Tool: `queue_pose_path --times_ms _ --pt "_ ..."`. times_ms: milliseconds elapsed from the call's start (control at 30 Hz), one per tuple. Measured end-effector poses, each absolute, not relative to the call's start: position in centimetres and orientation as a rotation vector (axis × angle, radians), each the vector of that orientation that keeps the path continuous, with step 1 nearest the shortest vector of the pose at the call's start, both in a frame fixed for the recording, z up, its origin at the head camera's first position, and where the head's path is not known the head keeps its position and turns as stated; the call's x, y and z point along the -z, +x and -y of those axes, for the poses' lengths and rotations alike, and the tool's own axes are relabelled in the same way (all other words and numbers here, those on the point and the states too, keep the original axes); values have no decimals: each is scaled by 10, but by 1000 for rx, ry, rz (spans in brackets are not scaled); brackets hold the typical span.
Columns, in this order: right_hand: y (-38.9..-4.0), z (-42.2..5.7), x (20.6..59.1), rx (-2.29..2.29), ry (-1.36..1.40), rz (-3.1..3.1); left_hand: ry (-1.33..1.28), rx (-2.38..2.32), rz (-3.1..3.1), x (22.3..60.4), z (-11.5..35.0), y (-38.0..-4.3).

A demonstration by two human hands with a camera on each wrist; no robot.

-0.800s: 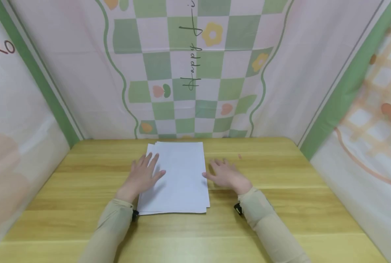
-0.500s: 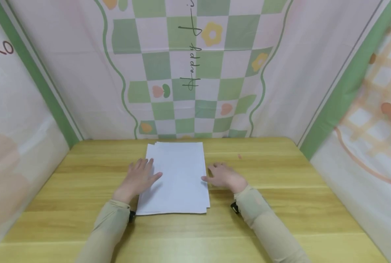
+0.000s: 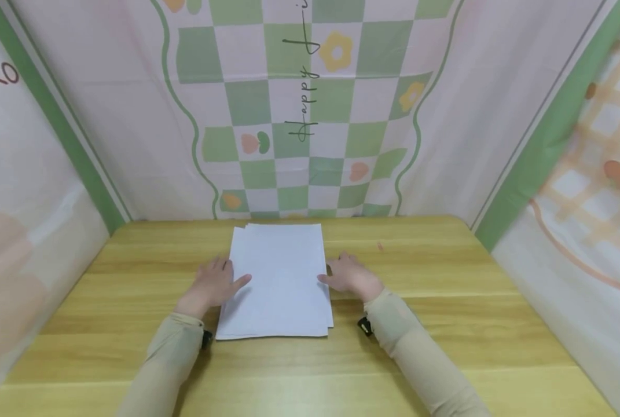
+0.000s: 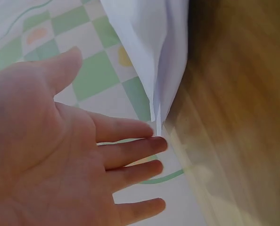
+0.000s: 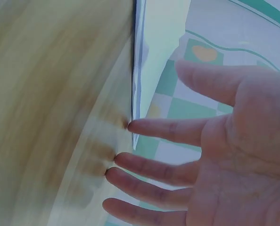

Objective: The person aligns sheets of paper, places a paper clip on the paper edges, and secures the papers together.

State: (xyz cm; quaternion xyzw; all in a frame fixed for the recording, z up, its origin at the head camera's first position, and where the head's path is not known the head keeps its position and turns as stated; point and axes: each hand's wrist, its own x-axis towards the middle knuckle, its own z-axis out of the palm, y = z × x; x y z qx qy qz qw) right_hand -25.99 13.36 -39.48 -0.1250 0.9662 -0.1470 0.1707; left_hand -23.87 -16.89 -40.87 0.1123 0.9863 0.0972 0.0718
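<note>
A stack of white paper sheets [image 3: 278, 284] lies on the wooden table [image 3: 424, 260], its edges slightly uneven at the top left and bottom right. At the left edge is my left hand [image 3: 211, 286], its thumb reaching over the top sheet. In the left wrist view its straight fingers [image 4: 130, 153] come right up to the sheets' edge. Beside the right edge is my right hand [image 3: 351, 275], thumb over the paper's border. The right wrist view shows its spread fingers [image 5: 154, 174], with the index fingertip at the side of the stack and the others close by the tabletop.
Behind the table hangs a green-and-white checked cloth [image 3: 299, 116] with printed flowers and lettering. Printed curtains [image 3: 575, 231] close off both sides. A small reddish mark [image 3: 380, 247] shows on the table right of the paper.
My left hand has drawn back and left from over the paper to its left edge. My right hand has moved slightly left, closer to the right edge. The stack lies almost as before.
</note>
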Motion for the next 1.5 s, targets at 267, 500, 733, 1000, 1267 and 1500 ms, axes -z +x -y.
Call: queue_pose_path --times_ms 267,500,733,1000,1267,1500 --pt "-268 -124 396 332 -429 -2773 265 -350 -2877 408 175 -238" --pt "-275 -120 400 377 -410 -2748 215 -389 -2847 407 176 -237" --pt "-277 -118 396 556 -302 -2706 258 -403 -2846 406 181 -241" --pt "-281 -116 396 640 -244 -2691 285 -402 -2826 402 182 -243" --pt "-281 -118 396 709 -231 -2667 273 -433 -2823 401 180 -245" --pt "-282 -119 394 743 -214 -2648 285 -418 -2830 403 180 -246"
